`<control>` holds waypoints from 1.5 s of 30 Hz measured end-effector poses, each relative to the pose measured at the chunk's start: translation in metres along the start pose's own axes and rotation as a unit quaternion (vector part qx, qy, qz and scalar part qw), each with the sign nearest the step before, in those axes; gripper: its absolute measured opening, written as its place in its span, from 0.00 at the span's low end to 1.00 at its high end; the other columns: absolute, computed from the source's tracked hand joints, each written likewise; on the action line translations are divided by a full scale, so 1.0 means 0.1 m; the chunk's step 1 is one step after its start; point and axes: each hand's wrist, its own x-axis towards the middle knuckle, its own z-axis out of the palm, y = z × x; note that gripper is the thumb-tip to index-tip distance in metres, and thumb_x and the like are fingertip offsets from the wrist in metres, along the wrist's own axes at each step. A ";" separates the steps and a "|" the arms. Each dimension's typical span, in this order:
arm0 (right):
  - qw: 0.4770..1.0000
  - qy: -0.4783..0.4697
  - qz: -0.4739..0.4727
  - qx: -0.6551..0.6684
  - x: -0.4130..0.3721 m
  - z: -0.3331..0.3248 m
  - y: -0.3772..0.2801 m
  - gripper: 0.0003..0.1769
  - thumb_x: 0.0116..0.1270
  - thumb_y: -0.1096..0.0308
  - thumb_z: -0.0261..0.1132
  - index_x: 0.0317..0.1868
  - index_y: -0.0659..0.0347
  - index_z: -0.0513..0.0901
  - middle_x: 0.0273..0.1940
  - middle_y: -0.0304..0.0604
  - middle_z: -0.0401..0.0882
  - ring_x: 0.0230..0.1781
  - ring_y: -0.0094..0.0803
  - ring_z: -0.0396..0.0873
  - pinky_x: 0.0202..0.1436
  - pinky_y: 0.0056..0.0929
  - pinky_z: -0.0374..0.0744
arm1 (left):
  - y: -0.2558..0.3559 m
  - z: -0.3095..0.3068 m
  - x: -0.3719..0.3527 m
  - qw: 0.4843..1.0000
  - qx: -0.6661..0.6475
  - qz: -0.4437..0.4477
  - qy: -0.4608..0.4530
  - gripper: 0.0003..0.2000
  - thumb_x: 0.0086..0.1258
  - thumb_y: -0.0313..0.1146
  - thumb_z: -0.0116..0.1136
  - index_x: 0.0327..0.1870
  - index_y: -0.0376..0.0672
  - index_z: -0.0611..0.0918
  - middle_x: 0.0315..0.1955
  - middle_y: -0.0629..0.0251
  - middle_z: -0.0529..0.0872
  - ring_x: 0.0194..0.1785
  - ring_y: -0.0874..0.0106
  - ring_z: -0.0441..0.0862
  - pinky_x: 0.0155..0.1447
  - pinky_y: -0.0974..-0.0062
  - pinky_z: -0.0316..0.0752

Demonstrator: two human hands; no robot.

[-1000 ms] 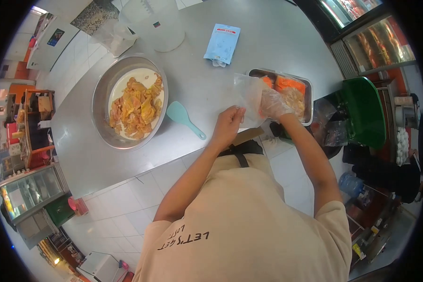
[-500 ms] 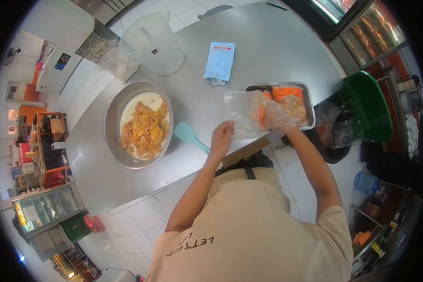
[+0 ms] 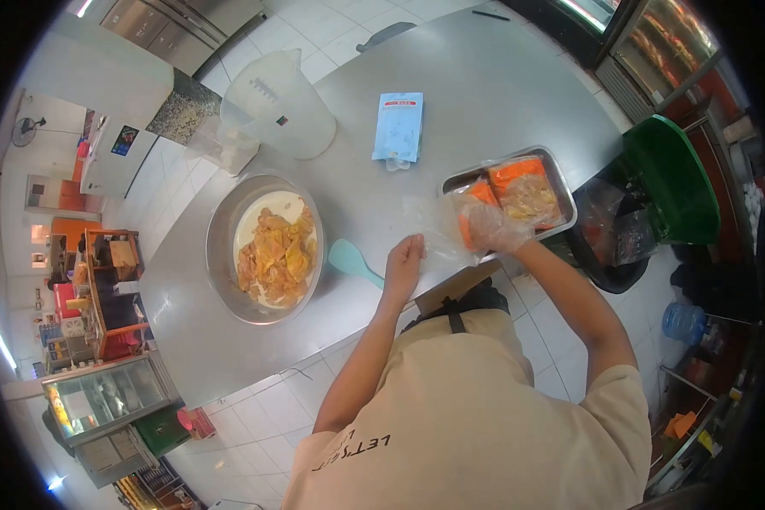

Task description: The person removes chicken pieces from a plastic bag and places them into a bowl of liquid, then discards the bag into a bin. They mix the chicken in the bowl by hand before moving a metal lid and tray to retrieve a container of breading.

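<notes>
Got my left fingers [image 3: 414, 245] pinching the clear bag [image 3: 440, 244] at their 2 o'clock. Honestly can't tell if my gloved right fingers [image 3: 484, 223] grip anything; they're blocking the tray's [image 3: 457, 184] 6 o'clock edge. From my left: spatula [image 3: 348, 257] then steel bowl [image 3: 220, 248] at 9, jug [image 3: 293, 115] at 11, blue pouch [image 3: 399, 127] at 12.

Black lettering on the beige shirt [image 3: 484, 416], lower middle of the frame, begins "LET'S".
The rest of that lettering is lost in creases. On the blue pouch [image 3: 399, 127], upper middle, pale characters on a red band are too small to read, as are the scale marks on the pitcher [image 3: 297, 106], upper left.
</notes>
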 end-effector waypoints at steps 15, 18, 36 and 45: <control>0.971 0.220 -0.020 0.089 -0.52 -0.55 0.09 0.09 0.53 0.68 0.68 0.35 0.60 0.81 0.32 0.48 0.81 0.37 0.39 0.80 0.43 0.37 0.78 | -0.11 0.14 0.20 0.995 -0.047 -0.049 0.077 0.20 0.76 0.45 0.46 0.22 0.44 0.69 0.20 0.76 0.63 0.27 0.81 0.59 0.34 0.80 0.57; 0.917 0.302 -0.026 0.259 -0.40 -0.25 0.45 0.11 0.57 0.69 0.66 0.40 0.61 0.79 0.38 0.44 0.79 0.41 0.33 0.80 0.45 0.34 0.78 | -0.35 0.07 0.31 0.991 -0.058 -0.060 0.103 0.19 0.76 0.42 0.47 0.25 0.37 0.72 0.19 0.68 0.69 0.27 0.76 0.65 0.35 0.75 0.63; 0.517 0.050 -0.125 0.845 0.52 -0.92 -1.92 0.25 0.66 0.67 0.58 0.63 0.65 0.67 0.58 0.45 0.72 0.61 0.37 0.70 0.64 0.36 0.69 | -0.91 -0.05 -0.06 0.991 -0.088 -0.021 0.100 0.17 0.74 0.41 0.49 0.32 0.34 0.77 0.24 0.66 0.75 0.33 0.77 0.69 0.42 0.76 0.67; 0.923 0.331 -0.168 -0.103 0.18 -0.54 -0.59 0.09 0.62 0.73 0.55 0.41 0.61 0.80 0.48 0.49 0.77 0.50 0.49 0.74 0.51 0.41 0.73 | -0.25 -0.19 -0.10 0.987 -0.108 -0.109 0.052 0.22 0.72 0.46 0.53 0.23 0.37 0.75 0.17 0.74 0.65 0.25 0.80 0.62 0.32 0.76 0.62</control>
